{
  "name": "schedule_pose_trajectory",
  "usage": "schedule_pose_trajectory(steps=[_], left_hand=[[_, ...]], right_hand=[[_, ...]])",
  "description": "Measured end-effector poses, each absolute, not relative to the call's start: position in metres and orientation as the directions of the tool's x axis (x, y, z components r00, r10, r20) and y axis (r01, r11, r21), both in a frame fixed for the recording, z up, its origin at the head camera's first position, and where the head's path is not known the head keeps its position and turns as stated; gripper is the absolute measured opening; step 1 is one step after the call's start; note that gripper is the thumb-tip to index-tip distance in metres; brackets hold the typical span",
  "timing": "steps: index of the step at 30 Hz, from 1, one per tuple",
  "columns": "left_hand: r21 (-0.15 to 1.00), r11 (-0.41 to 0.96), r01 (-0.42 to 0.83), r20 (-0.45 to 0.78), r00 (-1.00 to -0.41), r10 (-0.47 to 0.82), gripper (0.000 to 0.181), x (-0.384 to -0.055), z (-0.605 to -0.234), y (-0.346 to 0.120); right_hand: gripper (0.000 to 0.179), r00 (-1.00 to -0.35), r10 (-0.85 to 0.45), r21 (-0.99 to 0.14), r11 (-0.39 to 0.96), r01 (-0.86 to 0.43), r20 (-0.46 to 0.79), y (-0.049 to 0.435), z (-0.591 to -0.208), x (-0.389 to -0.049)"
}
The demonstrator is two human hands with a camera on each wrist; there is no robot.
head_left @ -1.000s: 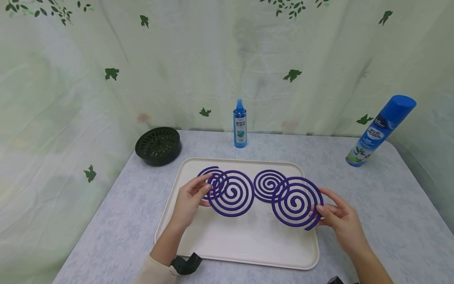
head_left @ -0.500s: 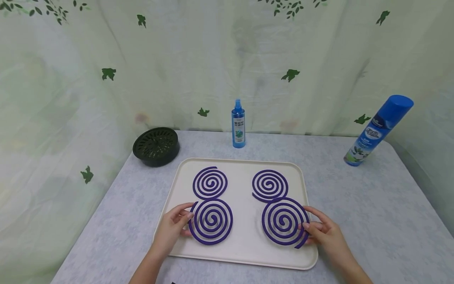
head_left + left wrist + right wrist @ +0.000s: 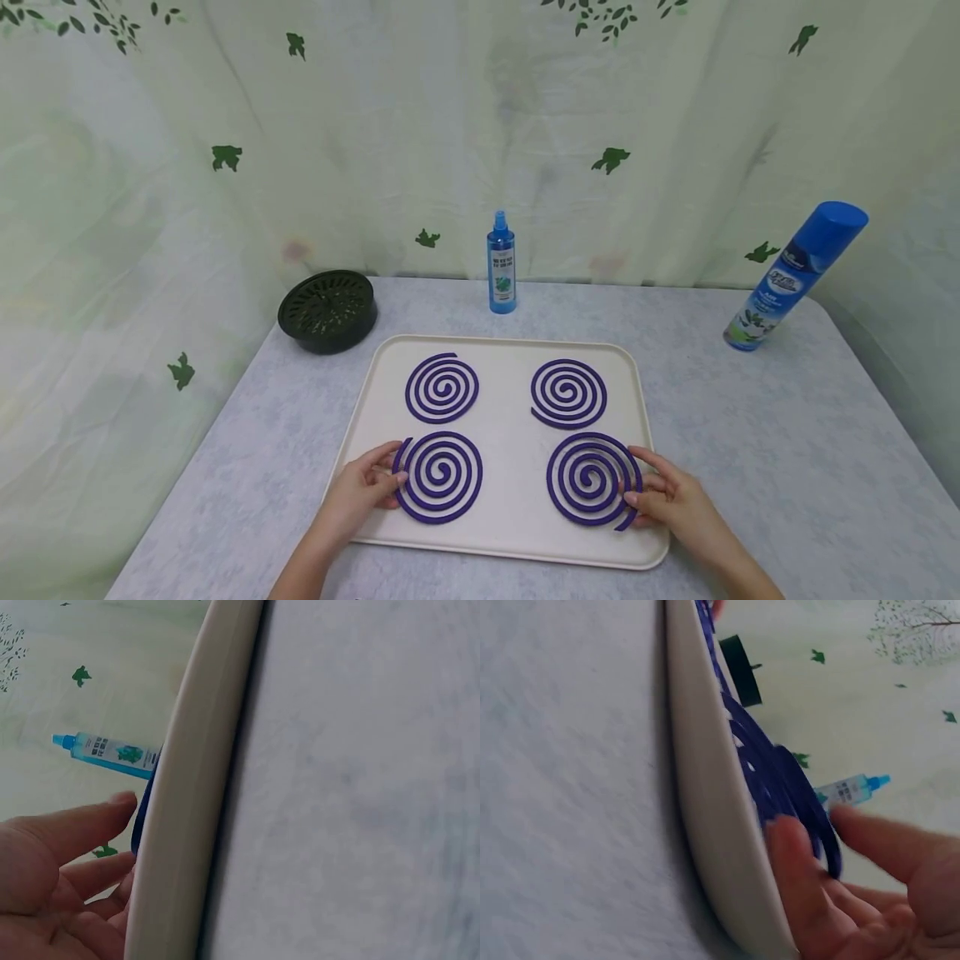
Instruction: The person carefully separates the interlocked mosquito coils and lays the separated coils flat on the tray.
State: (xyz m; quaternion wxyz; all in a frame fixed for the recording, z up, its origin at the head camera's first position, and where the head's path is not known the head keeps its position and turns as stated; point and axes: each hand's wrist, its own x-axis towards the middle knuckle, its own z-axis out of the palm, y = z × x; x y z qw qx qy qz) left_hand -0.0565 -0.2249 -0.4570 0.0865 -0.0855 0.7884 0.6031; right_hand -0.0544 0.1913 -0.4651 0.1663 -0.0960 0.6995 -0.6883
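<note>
Four purple mosquito coils are at a cream tray (image 3: pixel 510 508). My left hand (image 3: pixel 352 496) pinches the left edge of the front left coil (image 3: pixel 443 473), thumb on top, the coil close over the tray. In the left wrist view, the tray's side hides most of that coil. The front right coil (image 3: pixel 592 480) is held at its right edge between thumb and fingers of my right hand (image 3: pixel 671 498). Its gripped edge tilts up from the tray in the right wrist view. Behind them, a back left coil (image 3: pixel 444 389) and a back right coil (image 3: pixel 567 390) lie flat and apart.
A dark green round coil holder (image 3: pixel 330 312) with a slotted top stands at the back left. Behind the tray is a blue spray bottle (image 3: pixel 502 267). A blue aerosol can (image 3: pixel 787 283) stands at the back right, before a leaf-printed curtain (image 3: pixel 420 125).
Both hands have come down and toward the front with their coils, from over the back pair to the tray's front half. In the last half second both coils sank closer to the tray.
</note>
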Motion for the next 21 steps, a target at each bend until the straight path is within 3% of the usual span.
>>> schedule_pose_trajectory(steps=[4,7,11,16,21], left_hand=[[0.913,0.371,-0.169,-0.200,-0.979,0.047,0.064,-0.054,-0.455,-0.229],[0.878,0.467,-0.109,-0.155,-0.986,0.062,0.066,-0.053,-0.455,-0.230],[0.824,0.564,-0.059,-0.113,-0.992,0.061,0.064,-0.053,-0.455,-0.228],[0.732,0.680,-0.034,-0.085,-0.996,0.041,0.061,-0.051,-0.450,-0.224],[0.681,0.732,0.025,-0.036,-0.997,0.067,0.061,-0.053,-0.443,-0.220]], right_hand=[[0.080,-0.856,-0.515,-0.996,0.082,0.017,-0.057,0.199,-0.465,-0.054],[0.081,-0.833,-0.553,-0.983,0.152,-0.101,0.000,0.201,-0.466,-0.053],[0.081,-0.848,-0.530,-0.945,0.286,-0.161,-0.015,0.196,-0.462,-0.051],[0.081,-0.868,-0.481,-0.856,0.495,-0.153,-0.123,0.186,-0.455,-0.049],[0.078,-0.875,-0.445,-0.773,0.617,-0.147,-0.189,0.181,-0.449,-0.048]])
